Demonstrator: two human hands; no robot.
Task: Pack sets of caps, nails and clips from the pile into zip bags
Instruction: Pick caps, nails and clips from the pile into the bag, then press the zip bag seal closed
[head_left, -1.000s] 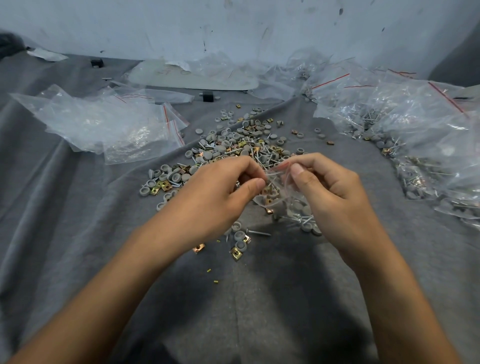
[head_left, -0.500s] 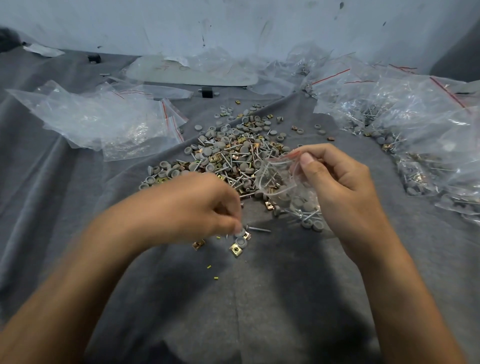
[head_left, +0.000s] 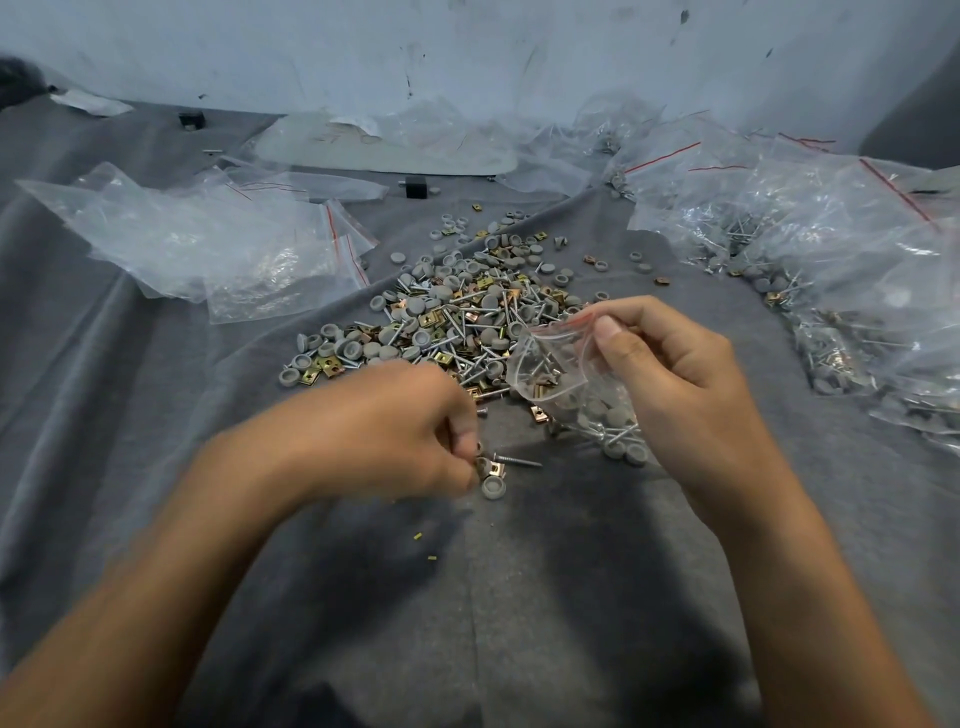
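left hand (head_left: 395, 431): fingers curled, tips at a brass clip (head_left: 496, 469) mid-cloth (head_left: 519, 597); we can't tell if it's gripped
pile (head_left: 457, 317): grey caps, silver nails, brass clips, toward far edge
zip bag (head_left: 550, 358): clear, red strip, part-filled, just right of pile
right hand (head_left: 675, 379): thumb and fingers pinch its mouth

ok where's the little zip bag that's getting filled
In the head view it is right of centre: the small zip bag hangs from the right hand, which pinches its top, just over the near right edge of the pile.
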